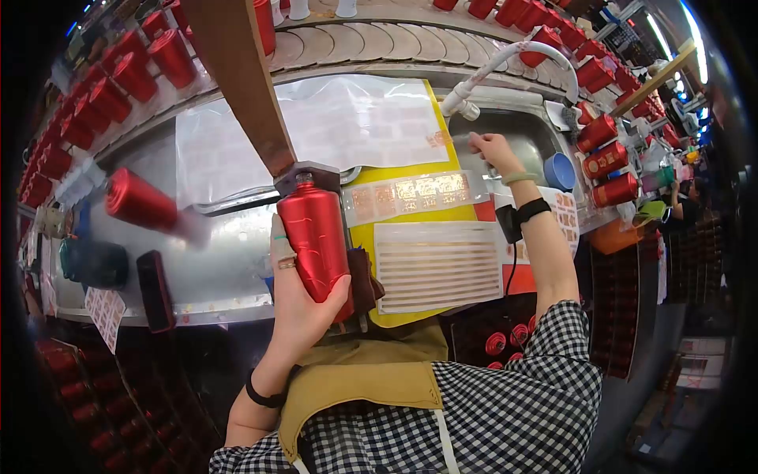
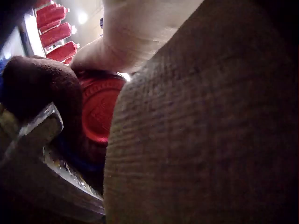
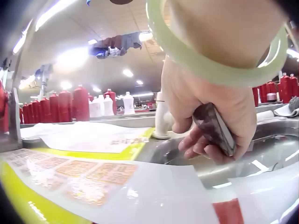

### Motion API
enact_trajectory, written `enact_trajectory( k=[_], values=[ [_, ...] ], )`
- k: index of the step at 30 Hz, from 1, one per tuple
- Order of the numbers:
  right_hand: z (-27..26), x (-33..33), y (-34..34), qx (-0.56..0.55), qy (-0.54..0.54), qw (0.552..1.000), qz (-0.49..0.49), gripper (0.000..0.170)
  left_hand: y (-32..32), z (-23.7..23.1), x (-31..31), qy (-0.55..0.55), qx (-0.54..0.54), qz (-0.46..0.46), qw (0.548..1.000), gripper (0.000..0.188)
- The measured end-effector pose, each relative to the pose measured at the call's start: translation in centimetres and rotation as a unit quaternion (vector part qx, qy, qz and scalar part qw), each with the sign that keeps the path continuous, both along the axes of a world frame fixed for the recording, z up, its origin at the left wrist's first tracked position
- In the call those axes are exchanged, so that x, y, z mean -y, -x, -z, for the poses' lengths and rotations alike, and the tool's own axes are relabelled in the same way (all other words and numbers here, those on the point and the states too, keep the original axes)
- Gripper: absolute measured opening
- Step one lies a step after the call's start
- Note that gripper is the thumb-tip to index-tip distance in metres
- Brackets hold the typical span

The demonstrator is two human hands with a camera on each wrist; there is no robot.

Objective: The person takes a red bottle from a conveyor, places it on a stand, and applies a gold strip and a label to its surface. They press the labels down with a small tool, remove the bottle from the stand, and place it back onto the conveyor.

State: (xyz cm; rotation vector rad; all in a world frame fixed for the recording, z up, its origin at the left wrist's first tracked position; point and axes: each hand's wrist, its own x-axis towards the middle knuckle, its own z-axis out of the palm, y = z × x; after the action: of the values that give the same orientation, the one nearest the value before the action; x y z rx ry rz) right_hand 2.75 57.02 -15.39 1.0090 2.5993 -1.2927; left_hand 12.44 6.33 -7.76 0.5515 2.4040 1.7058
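Observation:
My left hand [image 1: 298, 316] grips a red bottle [image 1: 312, 229] low on its body, with the thumb on the near side. The bottle's neck meets a dark block under a wooden bar [image 1: 245, 79], and its embossed base [image 2: 100, 109] shows in the left wrist view. Over the sink [image 1: 517, 130], my right hand [image 1: 497, 154] is curled round a dark glossy flat piece [image 3: 214, 128]; its exact kind I cannot tell. Left of those fingers, a small orange-gold decal [image 1: 438, 138] lies at the white sheet's corner. A strip of gold decals [image 1: 418, 192] lies below it.
A white faucet [image 1: 505, 59] arches over the sink, which holds a blue bowl [image 1: 559, 171]. A striped sheet [image 1: 438, 265] lies on the yellow board [image 1: 362, 237]. Another red bottle [image 1: 140, 200] and a phone [image 1: 155, 291] are at left. Behind runs a slatted conveyor [image 1: 379, 43].

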Motion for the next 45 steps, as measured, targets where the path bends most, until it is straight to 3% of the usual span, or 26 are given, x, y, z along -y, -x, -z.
enact_trajectory(
  k=[6, 9, 11, 13, 15, 17, 18, 21, 24, 27, 29, 30, 31, 33, 36, 39, 45],
  values=[
    [-2.4, 5.8, 0.6, -0.023, -0.021, 0.998, -0.059, 0.035, -0.1, -0.4, -0.3, -0.012, -0.014, -0.012, 1.0, 0.1],
    [-3.4, 4.5, 0.1, -0.041, -0.016, 0.999, -0.031, 0.031, -0.1, -0.6, -0.4, -0.046, 0.007, -0.018, 0.999, 0.099],
    [-4.1, 2.8, -0.9, -0.041, -0.052, 0.996, -0.053, 0.027, 0.1, -0.3, -0.2, -0.01, -0.028, -0.012, 0.999, 0.1],
    [-6.8, 2.3, -2.9, -0.065, -0.004, 0.989, -0.129, 0.021, 0.0, -0.5, -0.3, -0.022, -0.012, -0.013, 1.0, 0.1],
    [-9.8, 2.1, -4.4, -0.013, -0.033, 0.987, -0.156, 0.018, 0.0, -0.5, -0.3, -0.033, 0.004, -0.014, 0.999, 0.1],
    [-11.6, 1.6, -5.9, 0.071, -0.043, 0.956, -0.282, 0.018, 0.0, -0.4, 0.0, 0.008, -0.006, 0.008, 1.0, 0.109],
    [-13.2, 2.7, -6.7, 0.109, -0.031, 0.957, -0.268, 0.018, 0.0, -0.5, 0.0, 0.008, -0.005, 0.012, 1.0, 0.109],
    [-11.9, 1.9, -6.7, 0.142, -0.077, 0.936, -0.314, 0.029, -0.2, -0.6, -0.2, 0.007, -0.019, -0.001, 1.0, 0.11],
    [-6.9, 0.6, -6.2, 0.106, -0.178, 0.923, -0.323, 0.027, -0.1, -0.9, -0.3, 0.007, -0.004, -0.002, 1.0, 0.11],
    [-7.4, 1.4, -5.7, 0.103, -0.236, 0.905, -0.338, 0.032, -0.1, -0.9, -0.5, -0.038, -0.011, -0.031, 0.999, 0.099],
    [-8.6, 2.8, -4.9, 0.124, -0.34, 0.894, -0.264, 0.036, -0.1, -0.9, -0.2, -0.011, 0.006, -0.006, 1.0, 0.102],
    [-7.1, 3.2, -5.1, -0.036, -0.376, 0.906, -0.193, 0.029, -0.1, -0.2, 0.0, 0.005, -0.013, -0.01, 1.0, 0.105],
    [-7.3, 4.6, -4.4, -0.039, -0.376, 0.905, -0.194, 0.029, -0.1, -0.1, -0.1, 0.005, -0.015, -0.012, 1.0, 0.105],
    [-7.2, 7.9, -2.6, -0.132, -0.347, 0.874, -0.312, 0.021, -0.1, -0.2, -0.1, -0.009, -0.007, -0.019, 1.0, 0.108],
    [-5.9, 10.3, -2.3, -0.116, -0.397, 0.806, -0.423, 0.015, 0.0, 0.2, 0.1, -0.019, 0.023, -0.012, 0.999, 0.107],
    [-6.0, 10.5, -1.5, -0.06, -0.423, 0.781, -0.456, 0.011, 0.1, 0.5, 0.3, 0.004, 0.013, -0.009, 1.0, 0.109],
    [-5.2, 9.7, -0.6, -0.061, -0.432, 0.782, -0.444, 0.007, 0.0, 0.0, 0.0, -0.012, 0.002, -0.017, 1.0, 0.107]
  ],
)
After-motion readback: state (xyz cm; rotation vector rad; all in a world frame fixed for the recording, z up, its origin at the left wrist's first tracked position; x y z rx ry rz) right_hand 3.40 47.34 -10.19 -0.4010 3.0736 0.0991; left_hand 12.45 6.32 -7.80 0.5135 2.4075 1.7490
